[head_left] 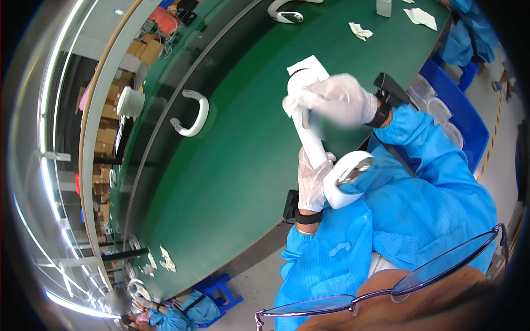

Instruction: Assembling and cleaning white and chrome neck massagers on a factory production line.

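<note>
Headband (309, 129) white, rigid glossy plastic: likely light, slippery under gloves. Your left hand (312, 185) grips stem at 6 o'clock; right hand (342, 98) presses cloth (302, 67) at 12.

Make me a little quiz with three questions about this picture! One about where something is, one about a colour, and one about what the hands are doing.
1. Where does the other white curved band lie?
A. on the green table
B. on the floor
C. in a blue bin

2. What colour are the person's sleeves?
A. red
B. blue
C. yellow

3. What is the right hand doing?
A. resting flat on the table
B. hanging free, with nothing in it
C. gripping the upper end of the white headset

Answers: 1 A, it rests on the green table, apart from the hands. 2 B, both sleeves are bright blue. 3 C, its white-gloved fingers close round the top while the left hand holds the lower part.
</note>
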`<state>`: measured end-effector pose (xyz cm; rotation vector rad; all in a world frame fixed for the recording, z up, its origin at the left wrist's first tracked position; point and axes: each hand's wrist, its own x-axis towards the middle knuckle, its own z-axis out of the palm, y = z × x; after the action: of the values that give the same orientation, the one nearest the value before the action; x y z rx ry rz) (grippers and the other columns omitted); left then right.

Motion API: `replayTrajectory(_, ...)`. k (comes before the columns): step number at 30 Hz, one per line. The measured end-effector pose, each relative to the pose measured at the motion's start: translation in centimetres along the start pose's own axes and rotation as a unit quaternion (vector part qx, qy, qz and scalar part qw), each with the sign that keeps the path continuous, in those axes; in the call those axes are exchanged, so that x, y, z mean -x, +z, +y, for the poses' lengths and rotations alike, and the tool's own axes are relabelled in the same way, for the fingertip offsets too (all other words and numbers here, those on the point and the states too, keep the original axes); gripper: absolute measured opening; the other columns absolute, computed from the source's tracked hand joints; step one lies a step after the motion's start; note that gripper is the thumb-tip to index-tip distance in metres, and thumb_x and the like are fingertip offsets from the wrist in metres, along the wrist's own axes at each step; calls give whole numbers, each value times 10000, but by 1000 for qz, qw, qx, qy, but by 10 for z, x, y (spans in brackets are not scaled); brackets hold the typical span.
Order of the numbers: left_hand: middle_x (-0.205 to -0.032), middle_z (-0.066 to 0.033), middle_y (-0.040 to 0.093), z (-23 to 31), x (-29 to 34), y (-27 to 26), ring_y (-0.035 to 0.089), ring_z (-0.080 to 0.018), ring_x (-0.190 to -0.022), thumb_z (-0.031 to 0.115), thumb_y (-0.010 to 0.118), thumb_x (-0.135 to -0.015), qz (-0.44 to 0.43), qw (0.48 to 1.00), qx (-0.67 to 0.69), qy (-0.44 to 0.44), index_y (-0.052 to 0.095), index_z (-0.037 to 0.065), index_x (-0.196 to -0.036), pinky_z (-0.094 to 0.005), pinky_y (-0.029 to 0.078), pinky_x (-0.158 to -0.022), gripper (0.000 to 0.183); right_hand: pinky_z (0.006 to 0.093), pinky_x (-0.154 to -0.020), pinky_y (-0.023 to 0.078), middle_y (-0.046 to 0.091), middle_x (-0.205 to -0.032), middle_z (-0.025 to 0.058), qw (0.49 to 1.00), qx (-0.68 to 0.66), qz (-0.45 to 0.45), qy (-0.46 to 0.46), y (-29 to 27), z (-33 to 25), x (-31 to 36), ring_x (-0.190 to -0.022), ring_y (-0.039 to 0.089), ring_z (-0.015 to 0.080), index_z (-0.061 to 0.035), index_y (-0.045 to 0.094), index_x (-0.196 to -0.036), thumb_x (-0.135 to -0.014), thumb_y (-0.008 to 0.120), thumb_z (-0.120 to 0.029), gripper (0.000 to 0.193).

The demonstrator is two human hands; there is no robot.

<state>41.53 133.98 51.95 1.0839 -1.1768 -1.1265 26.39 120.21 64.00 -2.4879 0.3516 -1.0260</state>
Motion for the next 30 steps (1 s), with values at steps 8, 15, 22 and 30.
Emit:
replayTrajectory(8,-995,-145,597,24,15,19,598,-183,-657,37,558,-941,-104,932,297,-179,426,65,-1307,-276,521,-549,391,350,-690,538,671,-950,72,942,135,292,-98,23,22,20,-848,644,249,-93,700,-1004,-815,727,-107,191)
replayTrajectory(15,-1028,-126,568,29,1,-4,581,-160,-702,-7,511,-955,-179,860,411,-244,417,87,-1328,-245,490,-536,396,377,-704,532,685,-1010,69,957,151,230,-89,69,28,76,-872,641,273,-128,718,-1050,-795,697,-131,257)
replayTrajectory(22,-1015,-127,558,34,-2,8,570,-161,-693,18,541,-936,-240,816,435,-295,398,110,-1351,-256,484,-529,448,354,-661,540,669,-1024,31,896,249,309,-198,27,34,21,-926,636,276,-123,674,-1065,-828,707,-123,239)
replayTrajectory(30,-1018,-148,573,42,-6,-24,578,-186,-660,-1,528,-916,-131,891,346,-263,390,67,-1400,-273,487,-523,508,347,-650,516,643,-895,36,979,110,136,-105,64,27,83,-819,618,233,-105,709,-927,-796,716,-171,147)
